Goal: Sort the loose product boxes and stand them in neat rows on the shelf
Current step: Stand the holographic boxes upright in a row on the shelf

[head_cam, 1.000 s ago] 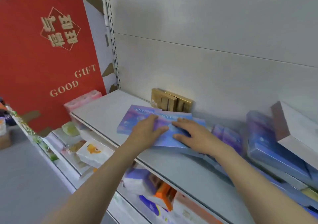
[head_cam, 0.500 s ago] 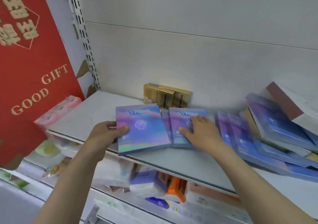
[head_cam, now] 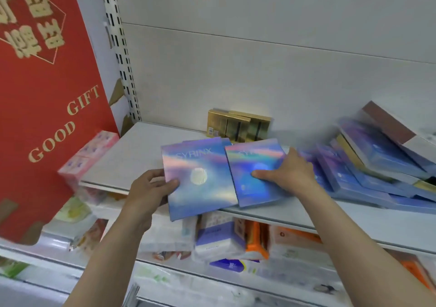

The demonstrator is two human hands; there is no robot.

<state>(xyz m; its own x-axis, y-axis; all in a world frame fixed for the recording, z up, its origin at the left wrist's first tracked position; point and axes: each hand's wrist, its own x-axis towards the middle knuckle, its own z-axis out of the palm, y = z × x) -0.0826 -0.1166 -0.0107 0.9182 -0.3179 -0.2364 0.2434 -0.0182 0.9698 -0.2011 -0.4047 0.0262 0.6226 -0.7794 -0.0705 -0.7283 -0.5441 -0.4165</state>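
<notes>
Two flat iridescent blue-purple boxes lie side by side at the front of the white shelf [head_cam: 122,165]. My left hand [head_cam: 151,188] grips the left box [head_cam: 200,179] by its left edge, and that box overhangs the shelf's front lip. My right hand [head_cam: 287,172] holds the right box [head_cam: 254,179], thumb on its face and fingers over its right edge. Another box of the same kind peeks out behind the left one. More blue boxes [head_cam: 368,172] lie heaped and tilted on the right of the shelf.
Three gold boxes [head_cam: 238,126] stand against the back wall. A maroon and white box [head_cam: 396,129] leans on top of the heap. A large red gift box [head_cam: 42,94] hangs at the left, with a pink pack [head_cam: 89,155] beside it. Tissue packs [head_cam: 219,238] fill the lower shelf.
Both hands have spread the two blue boxes apart and pulled them toward the shelf's front edge. The left box now hangs over the lip. The view has moved closer.
</notes>
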